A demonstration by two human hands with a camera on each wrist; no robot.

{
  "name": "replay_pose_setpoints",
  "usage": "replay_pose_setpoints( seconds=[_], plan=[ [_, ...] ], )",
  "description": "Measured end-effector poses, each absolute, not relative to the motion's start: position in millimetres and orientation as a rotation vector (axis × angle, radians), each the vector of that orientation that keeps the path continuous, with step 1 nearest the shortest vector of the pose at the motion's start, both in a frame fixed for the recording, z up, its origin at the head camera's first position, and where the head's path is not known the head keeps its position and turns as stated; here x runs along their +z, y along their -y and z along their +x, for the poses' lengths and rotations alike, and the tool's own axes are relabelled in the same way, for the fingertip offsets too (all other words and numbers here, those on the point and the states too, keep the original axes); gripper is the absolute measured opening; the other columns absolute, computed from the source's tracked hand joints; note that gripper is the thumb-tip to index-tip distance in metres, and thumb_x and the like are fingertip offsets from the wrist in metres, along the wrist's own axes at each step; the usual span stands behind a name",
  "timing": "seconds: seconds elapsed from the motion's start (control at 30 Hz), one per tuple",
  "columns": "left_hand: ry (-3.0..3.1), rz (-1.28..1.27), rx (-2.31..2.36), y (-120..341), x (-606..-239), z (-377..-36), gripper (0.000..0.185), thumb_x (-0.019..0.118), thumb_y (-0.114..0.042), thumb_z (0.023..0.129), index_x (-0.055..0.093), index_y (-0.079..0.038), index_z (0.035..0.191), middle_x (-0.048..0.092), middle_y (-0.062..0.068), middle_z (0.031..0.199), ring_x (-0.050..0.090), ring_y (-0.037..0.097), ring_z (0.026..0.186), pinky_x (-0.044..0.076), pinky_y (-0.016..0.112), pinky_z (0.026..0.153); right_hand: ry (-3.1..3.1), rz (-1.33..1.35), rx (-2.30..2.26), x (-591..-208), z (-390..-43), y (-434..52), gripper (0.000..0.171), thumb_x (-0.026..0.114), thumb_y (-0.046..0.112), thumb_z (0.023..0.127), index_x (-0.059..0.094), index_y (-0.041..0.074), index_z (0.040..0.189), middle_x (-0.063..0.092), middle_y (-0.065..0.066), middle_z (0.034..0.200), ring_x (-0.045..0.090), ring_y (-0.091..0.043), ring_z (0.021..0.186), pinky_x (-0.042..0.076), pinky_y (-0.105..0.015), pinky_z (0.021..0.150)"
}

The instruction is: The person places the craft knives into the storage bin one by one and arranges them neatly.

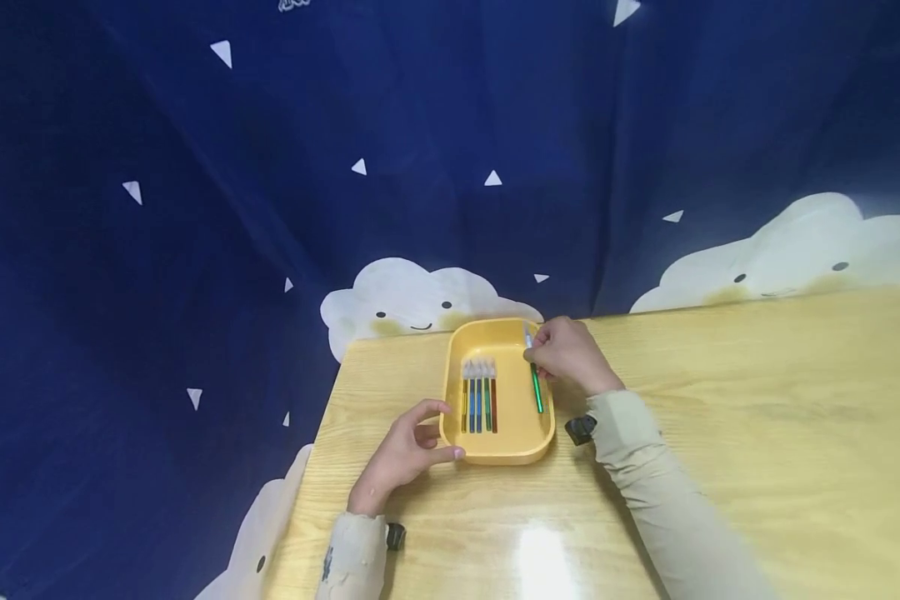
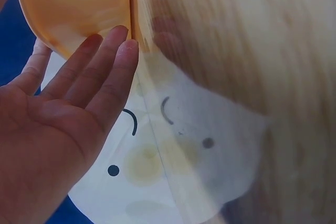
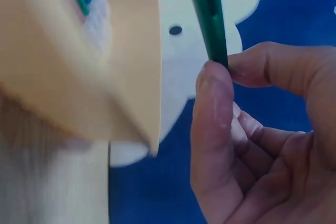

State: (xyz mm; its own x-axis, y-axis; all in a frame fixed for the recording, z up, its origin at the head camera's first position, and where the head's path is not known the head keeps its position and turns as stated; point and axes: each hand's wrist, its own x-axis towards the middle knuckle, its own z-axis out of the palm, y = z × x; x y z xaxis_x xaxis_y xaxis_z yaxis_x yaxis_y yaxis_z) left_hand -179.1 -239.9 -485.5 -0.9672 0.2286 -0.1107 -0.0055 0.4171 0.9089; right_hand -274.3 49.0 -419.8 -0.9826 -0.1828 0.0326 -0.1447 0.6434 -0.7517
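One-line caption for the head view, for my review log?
Right hand holds a green pen over a yellow tray of pens; left hand touches the tray's edge.

Wooden table; navy backdrop cloth, white cloud faces.

The right hand covers the middle of the green pen, so the grip there is hidden. The row of pens in the yellow tray is too small to count for sure. Both wrist views cut the tray off, pretty blurry too.
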Motion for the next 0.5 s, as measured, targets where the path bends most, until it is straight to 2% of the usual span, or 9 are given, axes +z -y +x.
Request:
replay_pose_setpoints(
  seconds=[0.2,0.27,0.37,0.5],
  plan=[
    [-2.463,0.213,1.576,240.1,-484.3,-180.8,0.064,0.091,-0.015,0.080,0.058,-0.012,0.135,0.059,0.011,0.148,0.067,0.037,0.128,0.054,0.050,0.110,-2.788,-0.310,-1.118,-425.4,-294.0,-5.1,0.029,0.062,0.014,0.082,0.056,0.014,0.053,0.064,-0.001,0.047,0.069,-0.019,0.048,0.051,-0.025,0.052],
    [-2.450,0.242,1.588,239.8,-484.4,-181.6,0.064,0.090,-0.013,0.081,0.057,-0.010,0.136,0.059,0.012,0.148,0.067,0.038,0.128,0.054,0.050,0.110,-2.789,-0.297,-1.053,-432.0,-300.4,4.5,0.025,0.062,0.013,0.080,0.056,0.012,0.056,0.063,-0.001,0.046,0.067,-0.018,0.046,0.051,-0.025,0.052],
    [-2.446,0.249,1.585,239.4,-485.0,-182.0,0.064,0.090,-0.013,0.081,0.057,-0.009,0.136,0.058,0.012,0.148,0.067,0.038,0.128,0.055,0.048,0.109,-2.800,-0.262,-0.989,-444.5,-306.8,13.1,0.012,0.065,0.012,0.078,0.057,0.010,0.070,0.061,-0.002,0.051,0.062,-0.016,0.044,0.049,-0.026,0.051],
    [-2.448,0.238,1.583,240.0,-485.4,-181.8,0.064,0.090,-0.013,0.080,0.057,-0.010,0.135,0.059,0.012,0.148,0.068,0.036,0.127,0.056,0.047,0.108,-2.819,-0.229,-0.958,-458.0,-310.4,18.7,0.012,0.067,0.012,0.076,0.056,0.007,0.078,0.059,-0.005,0.061,0.060,-0.021,0.052,0.048,-0.028,0.053]
  ],
)
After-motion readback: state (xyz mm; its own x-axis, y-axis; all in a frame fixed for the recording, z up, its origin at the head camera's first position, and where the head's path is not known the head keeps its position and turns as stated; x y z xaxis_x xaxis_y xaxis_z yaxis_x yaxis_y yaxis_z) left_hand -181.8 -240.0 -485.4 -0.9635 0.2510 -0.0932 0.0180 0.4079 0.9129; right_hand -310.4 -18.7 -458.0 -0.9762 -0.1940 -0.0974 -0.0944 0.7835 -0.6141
